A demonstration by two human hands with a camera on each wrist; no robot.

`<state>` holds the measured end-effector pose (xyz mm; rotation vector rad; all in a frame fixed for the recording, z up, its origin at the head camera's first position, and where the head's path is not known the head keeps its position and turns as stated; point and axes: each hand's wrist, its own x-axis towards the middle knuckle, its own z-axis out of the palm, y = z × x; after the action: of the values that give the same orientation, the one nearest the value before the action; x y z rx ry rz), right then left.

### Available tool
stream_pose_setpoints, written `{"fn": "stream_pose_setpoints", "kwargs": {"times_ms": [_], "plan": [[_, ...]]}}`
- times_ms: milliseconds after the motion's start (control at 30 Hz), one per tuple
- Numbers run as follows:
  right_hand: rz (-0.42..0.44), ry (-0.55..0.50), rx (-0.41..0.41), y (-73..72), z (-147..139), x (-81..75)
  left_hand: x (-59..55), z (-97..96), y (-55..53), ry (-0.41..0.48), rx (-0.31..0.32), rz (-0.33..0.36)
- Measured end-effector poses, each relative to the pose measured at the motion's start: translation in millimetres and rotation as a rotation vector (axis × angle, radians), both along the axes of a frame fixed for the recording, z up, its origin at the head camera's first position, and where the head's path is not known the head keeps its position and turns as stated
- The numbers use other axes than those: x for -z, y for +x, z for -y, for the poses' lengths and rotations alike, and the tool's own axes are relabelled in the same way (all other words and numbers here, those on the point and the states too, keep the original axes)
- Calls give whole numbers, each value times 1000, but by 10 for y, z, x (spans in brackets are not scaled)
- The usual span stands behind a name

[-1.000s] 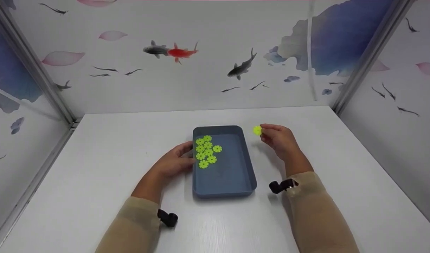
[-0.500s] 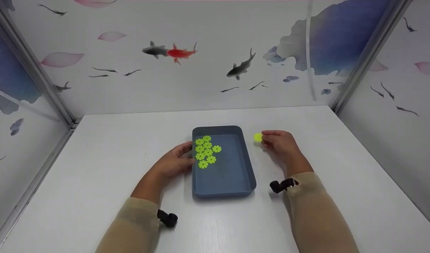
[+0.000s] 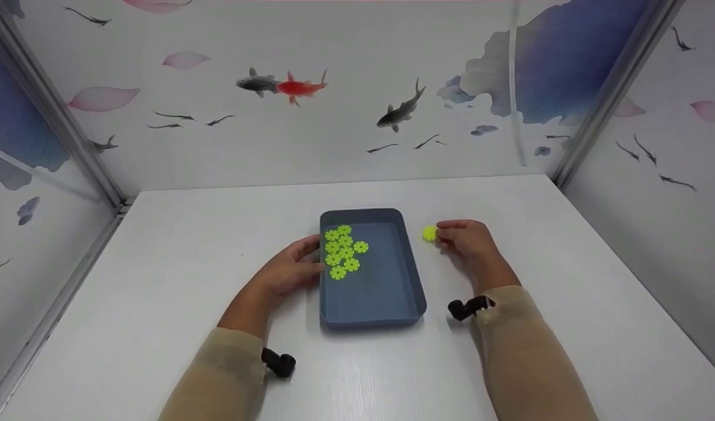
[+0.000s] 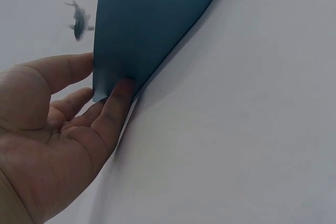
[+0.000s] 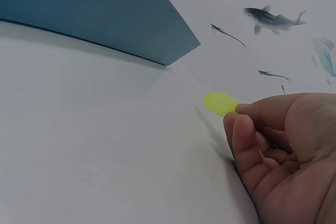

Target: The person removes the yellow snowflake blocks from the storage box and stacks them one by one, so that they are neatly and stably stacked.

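Note:
A blue-grey tray lies on the white table. Several yellow-green notched plastic discs, of the interlocking snowflake kind, lie flat in its left half; one disc sits a little right of the cluster. My left hand touches the outside of the tray's left wall with its fingertips, as the left wrist view also shows against the blue wall. To the right of the tray, my right hand pinches a single snowflake disc between thumb and finger, held low over the table with a shadow below.
White table surface surrounds the tray on all sides. White panels printed with fish stand behind and at both sides. A black wrist camera sits at the left cuff, another black camera at the right cuff.
My right hand has come down slightly toward me, still pinching the snowflake disc, which has turned a little. The left hand, the tray and the discs inside have stayed put.

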<state>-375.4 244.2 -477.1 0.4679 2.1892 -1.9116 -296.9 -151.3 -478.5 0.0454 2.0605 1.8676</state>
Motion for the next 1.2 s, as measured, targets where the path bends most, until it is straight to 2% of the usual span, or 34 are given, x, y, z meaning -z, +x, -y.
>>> {"fn": "stream_pose_setpoints", "kwargs": {"times_ms": [133,500,800,1100,1200], "plan": [[-14,-4,7,2,9,2,-6,-11,8,-1,-1,-2],[-19,97,6,-2,41,-27,-7,-13,20,-7,-7,0],[-12,45,34,-1,24,1,-13,-14,26,-6,-11,1],[-7,-137,78,9,54,2,-24,-11,43,-13,-26,11],[-18,-108,57,21,81,-40,-21,-12,47,-10,-33,22]]}}
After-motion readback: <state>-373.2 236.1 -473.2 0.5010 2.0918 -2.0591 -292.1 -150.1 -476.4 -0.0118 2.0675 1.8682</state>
